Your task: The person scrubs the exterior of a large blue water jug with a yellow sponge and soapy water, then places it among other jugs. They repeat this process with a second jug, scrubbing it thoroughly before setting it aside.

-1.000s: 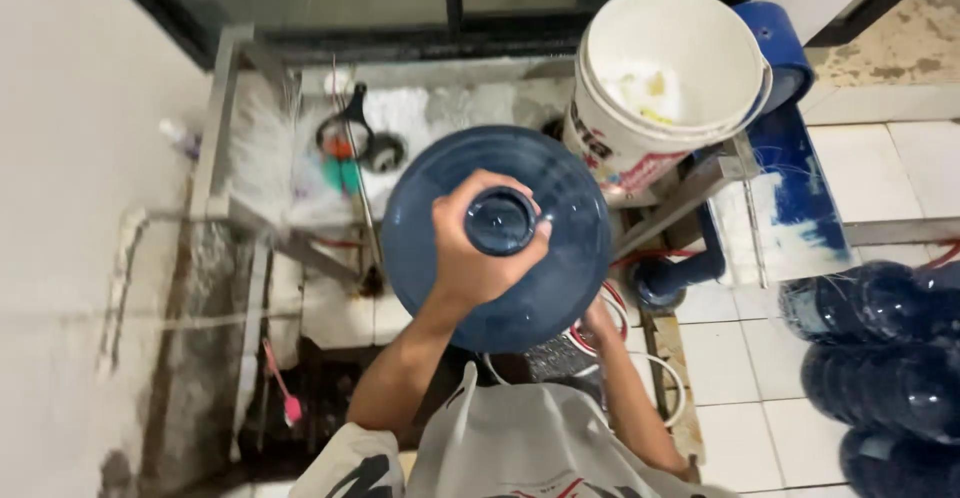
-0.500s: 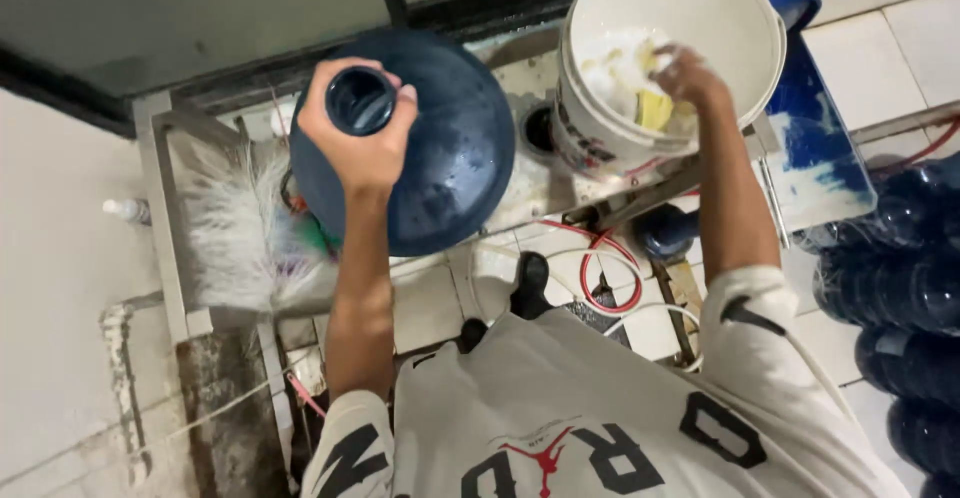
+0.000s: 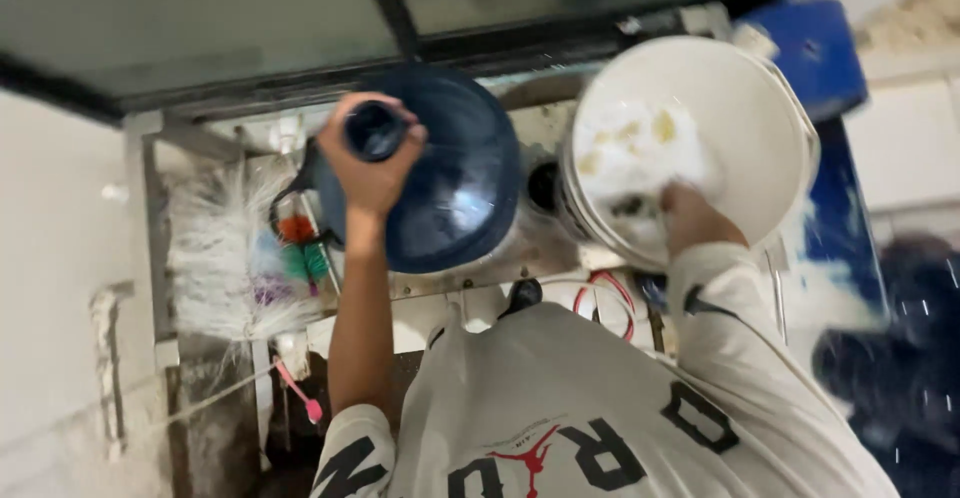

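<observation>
A large dark blue water jug [image 3: 455, 173] stands upright on a wet metal stand, seen from above. My left hand [image 3: 368, 163] grips its neck just under the open mouth. To the right sits a white bucket [image 3: 775, 128] with foamy, soapy water inside. My right hand [image 3: 688, 216] is plunged into that bucket near its front rim, fingers down in the foam, so whether it holds anything is hidden.
A white bristly brush [image 3: 225, 258] lies left of the jug, with small coloured items beside it. A blue container [image 3: 815, 53] stands behind the bucket. More dark blue jugs [image 3: 900, 378] lie blurred at the right. Dark glass panels [image 3: 250, 18] run across the back.
My right hand has gone from the bucket's far rim down into the foam at its near side. The left hand keeps its hold on the jug's neck. The view has shifted.
</observation>
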